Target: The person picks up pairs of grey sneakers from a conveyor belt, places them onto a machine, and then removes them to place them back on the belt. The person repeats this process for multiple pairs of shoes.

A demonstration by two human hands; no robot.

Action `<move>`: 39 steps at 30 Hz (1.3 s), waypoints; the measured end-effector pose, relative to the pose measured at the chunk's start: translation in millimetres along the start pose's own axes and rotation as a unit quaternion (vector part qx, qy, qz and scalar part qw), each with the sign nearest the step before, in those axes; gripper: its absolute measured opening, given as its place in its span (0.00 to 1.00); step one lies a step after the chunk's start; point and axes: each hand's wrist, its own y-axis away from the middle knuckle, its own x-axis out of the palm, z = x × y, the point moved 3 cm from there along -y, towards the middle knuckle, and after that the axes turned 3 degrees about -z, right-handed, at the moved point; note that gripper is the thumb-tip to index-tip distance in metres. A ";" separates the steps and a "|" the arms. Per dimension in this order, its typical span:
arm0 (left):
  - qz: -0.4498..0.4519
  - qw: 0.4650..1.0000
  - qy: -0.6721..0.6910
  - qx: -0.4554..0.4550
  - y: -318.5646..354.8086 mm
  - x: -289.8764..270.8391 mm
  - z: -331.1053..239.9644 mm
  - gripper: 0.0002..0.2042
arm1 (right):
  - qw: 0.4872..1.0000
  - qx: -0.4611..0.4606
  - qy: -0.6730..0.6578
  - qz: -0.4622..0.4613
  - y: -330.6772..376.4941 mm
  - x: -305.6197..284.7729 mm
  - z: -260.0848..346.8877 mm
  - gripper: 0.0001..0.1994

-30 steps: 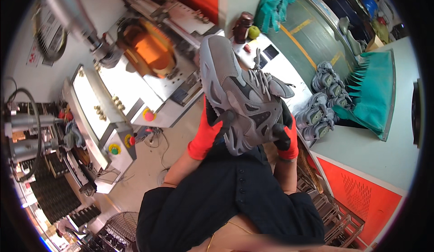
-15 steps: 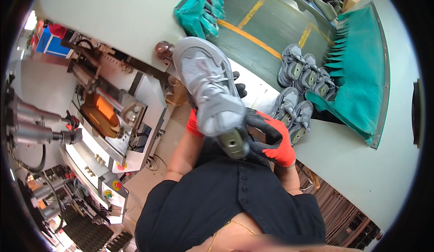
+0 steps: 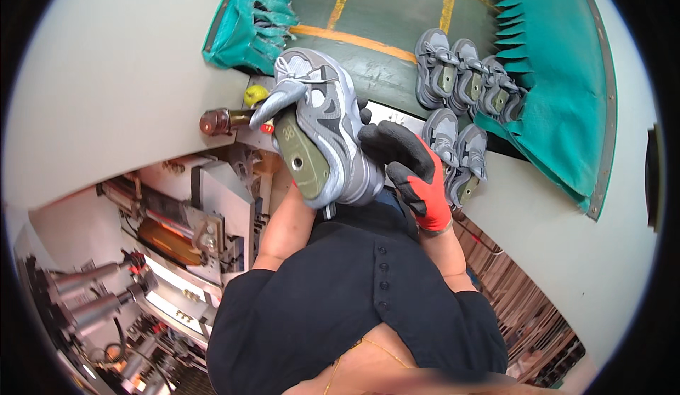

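Grey shoe (image 3: 322, 122) on an olive last, held at chest height. The right hand (image 3: 411, 172), in a red-and-black glove, is clamped on its right side; the left hand lies hidden beneath the shoe, its grip not discernible. Beyond the right hand, finished-looking grey shoes (image 3: 460, 76) rest on the green conveyor belt (image 3: 382, 13); this one is not yet set down among them.

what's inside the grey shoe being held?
An olive-green shoe form fills the grey shoe; its flat top with a small hole shows at the opening. The rest is covered. The right hand grips the shoe's side.
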 end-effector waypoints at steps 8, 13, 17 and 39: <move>0.085 0.983 0.157 -0.031 -97.5 -134.7 84.9 0.28 | 0.996 0.038 0.024 -0.076 -61.0 4.1 -24.5 0.46; 0.032 0.989 0.077 -0.124 -98.4 -105.7 48.7 0.35 | 0.961 0.060 0.201 -0.182 -82.1 -56.2 -87.2 0.36; -0.004 0.986 -0.054 -0.158 -128.5 -111.3 64.1 0.29 | 0.958 0.087 0.027 -0.273 -92.3 -112.5 -129.1 0.26; -0.313 0.710 -0.627 -0.070 -298.6 -283.5 -57.1 0.68 | 0.685 0.031 0.605 -0.404 -258.3 -261.5 -152.8 0.42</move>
